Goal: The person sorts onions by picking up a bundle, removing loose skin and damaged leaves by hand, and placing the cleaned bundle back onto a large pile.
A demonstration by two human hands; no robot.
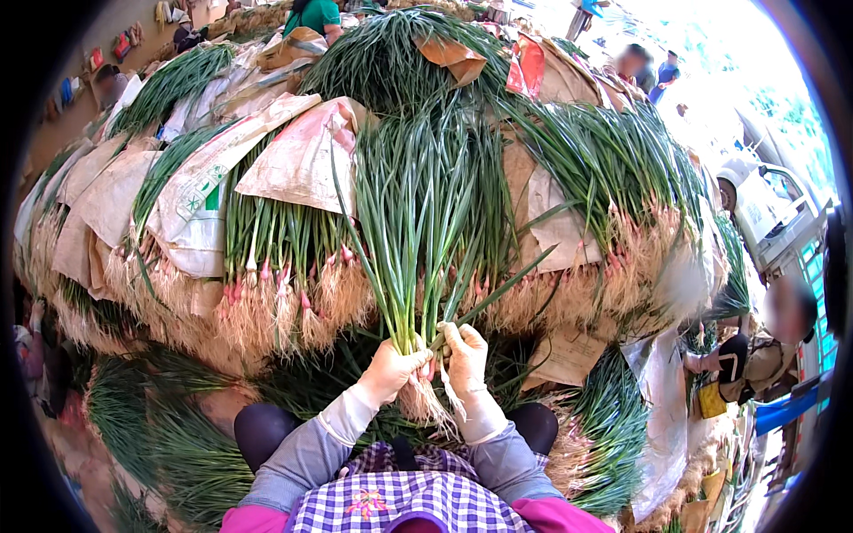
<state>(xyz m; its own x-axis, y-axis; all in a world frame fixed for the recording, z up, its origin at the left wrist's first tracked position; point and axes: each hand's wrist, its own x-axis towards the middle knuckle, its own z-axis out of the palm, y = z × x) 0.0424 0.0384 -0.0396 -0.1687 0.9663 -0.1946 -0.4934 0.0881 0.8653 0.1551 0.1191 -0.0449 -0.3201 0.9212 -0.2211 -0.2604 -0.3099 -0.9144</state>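
Note:
A bunch of green garlic with long flat leaves, pinkish bulbs and pale stringy roots stands before me, leaves pointing away. My left hand, in a pale thin glove, is closed around the lower stems just above the bulbs. The bunch's roots hang down between my wrists. My right hand, gloved too, pinches a stalk at the bunch's right side, and a pale strip dangles below its fingers. Its fingertips partly hide what they grip.
A large heap of the same plants rises ahead, roots facing me, partly covered with paper and plastic sacks. More bundles lie low at left and right. A person sits at the right, near a white truck.

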